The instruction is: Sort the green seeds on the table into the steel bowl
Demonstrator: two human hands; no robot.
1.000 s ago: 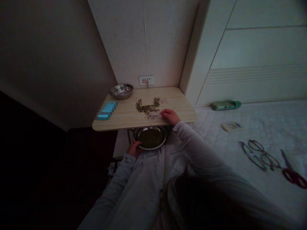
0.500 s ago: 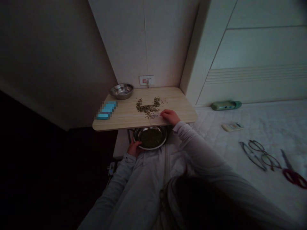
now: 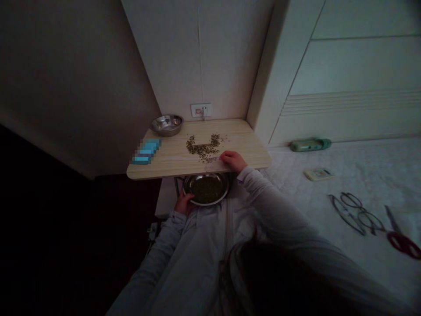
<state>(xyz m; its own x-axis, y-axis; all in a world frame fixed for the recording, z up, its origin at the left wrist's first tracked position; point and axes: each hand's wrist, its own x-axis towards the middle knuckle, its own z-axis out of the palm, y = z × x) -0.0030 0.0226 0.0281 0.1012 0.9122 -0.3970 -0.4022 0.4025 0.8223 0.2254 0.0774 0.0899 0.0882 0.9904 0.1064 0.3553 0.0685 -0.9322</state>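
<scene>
My left hand [image 3: 184,204] grips the left rim of a round steel bowl [image 3: 213,203], which sits over my lap below the front edge of a small wooden table [image 3: 241,128]. Dark greenish grains [image 3: 208,188] cover the bottom of this bowl. Above it, my right hand [image 3: 233,160] rests at the table's front edge, fingers pinched on a thin, see-through sheet [image 3: 215,165], perhaps plastic. The sheet lies at the near side of a curved, scattered heap of small greenish-brown grains [image 3: 201,148] on the tabletop.
A second steel bowl [image 3: 167,126] and a blurred-out blue phone-like thing [image 3: 146,152] are on the table's left. A wall socket [image 3: 201,110] is behind. On the bed lie a green bottle [image 3: 310,145], a pale remote [image 3: 319,174], glasses [image 3: 371,220] and red-handled scissors [image 3: 404,244].
The see-through sheet in my right hand has shifted slightly and shows paler and more plainly. Both hands, the bowl and the heap of grains have hardly moved.
</scene>
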